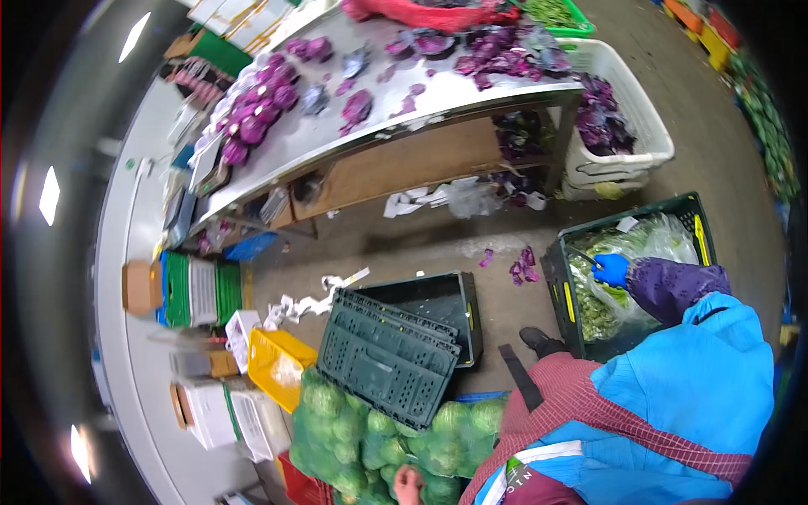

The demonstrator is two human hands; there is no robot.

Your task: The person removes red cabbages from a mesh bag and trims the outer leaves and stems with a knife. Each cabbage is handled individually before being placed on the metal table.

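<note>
My right hand [612, 270], in a blue glove and purple sleeve, reaches over a dark green crate [566, 313] at the right. It is closed around a thin dark tool [581, 255], whose kind I cannot make out. Leafy greens [596, 310] and clear plastic film [669, 240] lie inside that crate. My left hand [408, 486] is bare and partly cut off at the bottom edge. Its fingers look curled, and anything in them is hidden. Nearest to it are green net bags of cabbages [337, 425].
Purple cabbages [252, 105] and loose leaves cover parts of a metal table [316, 139]. A white basket [652, 126] of purple leaves stands beside it. Dark crates [387, 358] lie stacked at an angle by a yellow crate [268, 353]. Leaf scraps [523, 266] litter the floor.
</note>
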